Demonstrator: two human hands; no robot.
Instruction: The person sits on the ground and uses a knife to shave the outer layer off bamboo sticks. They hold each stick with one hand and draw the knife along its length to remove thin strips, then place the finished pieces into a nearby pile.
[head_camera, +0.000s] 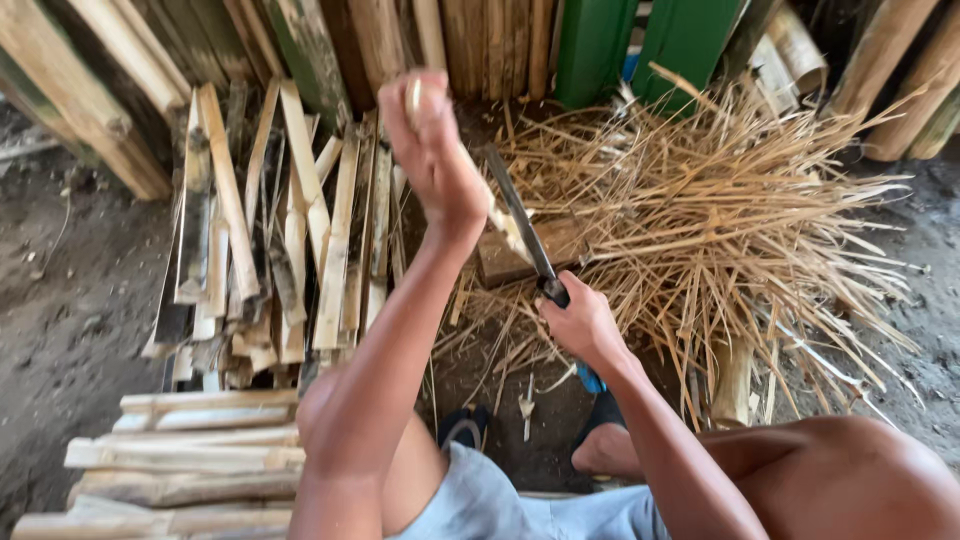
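My left hand (432, 145) is raised and closed around the top of a pale bamboo strip (500, 215) that stands on a wooden block (520, 255). My right hand (580, 320) grips the dark handle of a long knife (520, 225). The blade angles up and left against the bamboo strip, just above the block. Thin bamboo shavings (720, 220) lie heaped around and behind the block.
Split bamboo slats (270, 230) lie in a pile on the ground at the left. Stacked bamboo pieces (190, 460) sit at the lower left. Bamboo poles and green panels (640, 40) lean at the back. My feet in sandals (600, 440) rest below the block.
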